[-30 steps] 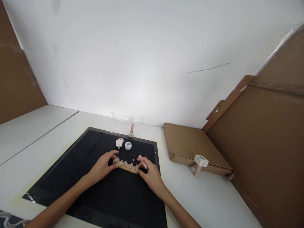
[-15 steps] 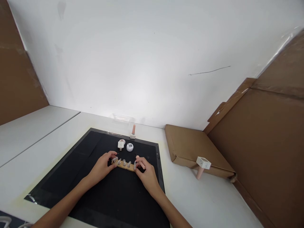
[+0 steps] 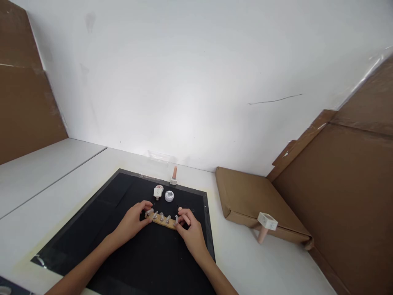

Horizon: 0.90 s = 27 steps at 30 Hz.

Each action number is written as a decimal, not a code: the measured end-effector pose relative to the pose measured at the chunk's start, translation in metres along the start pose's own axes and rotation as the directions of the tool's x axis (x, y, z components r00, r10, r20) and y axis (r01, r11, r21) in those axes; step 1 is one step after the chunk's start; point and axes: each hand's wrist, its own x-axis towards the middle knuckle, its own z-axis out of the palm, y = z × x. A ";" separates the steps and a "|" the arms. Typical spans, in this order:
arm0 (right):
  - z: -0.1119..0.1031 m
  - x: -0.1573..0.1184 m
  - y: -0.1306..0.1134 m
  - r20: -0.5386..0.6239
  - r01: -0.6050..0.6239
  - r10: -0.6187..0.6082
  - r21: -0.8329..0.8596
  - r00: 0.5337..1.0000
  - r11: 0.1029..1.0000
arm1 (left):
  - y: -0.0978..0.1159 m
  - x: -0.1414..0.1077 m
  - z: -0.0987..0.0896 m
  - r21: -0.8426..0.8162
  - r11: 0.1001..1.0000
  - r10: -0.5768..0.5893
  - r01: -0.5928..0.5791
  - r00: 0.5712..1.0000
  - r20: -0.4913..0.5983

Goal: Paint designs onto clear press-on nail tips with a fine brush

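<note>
On a black mat lies a narrow wooden strip (image 3: 169, 223) carrying several small translucent pieces, which look like nail tips, in a row. My left hand (image 3: 135, 219) pinches the strip's left end between thumb and fingers. At the right end, my right hand (image 3: 189, 229) touches the strip and the last piece with thumb and forefinger. Across that hand's fingers lies a slim pink-handled brush (image 3: 185, 219), its thin dark tip pointing away from me. Just beyond the strip sit a small round white pot (image 3: 169, 196) and a white square-topped piece (image 3: 157, 193) with a metal-looking neck.
At the black mat's (image 3: 123, 262) far edge stands a pink peg on a white block (image 3: 173, 181). A flat cardboard box (image 3: 245, 192) lies to the right, with a similar white-topped pink peg (image 3: 267, 221) by its front. A clear tray (image 3: 161, 157) is near the wall.
The view has shifted slightly, so everything appears a little lower. Both hands keep their places at the strip's ends; my right fingers have curled slightly more around the brush.
</note>
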 end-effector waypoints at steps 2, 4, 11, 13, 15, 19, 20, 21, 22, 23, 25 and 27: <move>-0.001 0.000 0.001 -0.004 -0.003 0.003 0.029 1.000 1.000 | 0.002 0.000 0.000 -0.009 1.000 -0.004 0.004 1.000 -0.001; -0.003 0.001 0.001 -0.012 -0.005 0.006 0.063 1.000 0.998 | 0.004 0.001 0.001 -0.022 1.000 -0.007 0.007 1.000 -0.002; -0.013 0.002 0.001 -0.081 -0.031 0.044 0.161 0.996 0.986 | 0.011 -0.002 -0.010 -0.135 0.991 -0.017 0.012 0.999 -0.037; -0.018 0.002 -0.006 -0.110 -0.021 0.041 0.173 0.993 0.985 | 0.016 -0.004 -0.017 -0.192 0.981 -0.031 0.017 0.997 -0.070; -0.022 0.003 -0.020 -0.135 0.004 0.020 0.178 0.991 0.984 | 0.026 -0.004 -0.024 -0.264 0.964 -0.062 0.035 0.993 -0.097; -0.028 0.009 -0.067 -0.155 0.102 -0.074 0.182 0.985 0.978 | 0.067 0.000 -0.027 -0.456 0.886 -0.094 0.089 0.995 0.013; -0.029 0.012 -0.080 -0.153 0.129 -0.101 0.184 0.983 0.974 | 0.080 0.002 -0.027 -0.504 0.857 -0.088 0.108 0.994 0.064; -0.030 0.015 -0.093 -0.153 0.158 -0.130 0.186 0.980 0.970 | 0.092 0.005 -0.026 -0.547 0.827 -0.079 0.130 0.990 0.115; -0.030 0.019 -0.105 -0.157 0.185 -0.156 0.189 0.975 0.964 | 0.104 0.009 -0.026 -0.588 0.795 -0.068 0.149 0.985 0.158; -0.031 0.022 -0.116 -0.162 0.210 -0.180 0.192 0.970 0.959 | 0.114 0.013 -0.027 -0.623 0.764 -0.059 0.168 0.980 0.192; -0.031 0.030 -0.132 -0.187 0.249 -0.213 0.194 0.959 0.949 | 0.130 0.021 -0.029 -0.679 0.710 -0.043 0.184 0.975 0.220; -0.033 0.036 -0.142 -0.220 0.270 -0.226 0.195 0.949 0.943 | 0.141 0.028 -0.032 -0.718 0.673 -0.022 0.175 0.976 0.217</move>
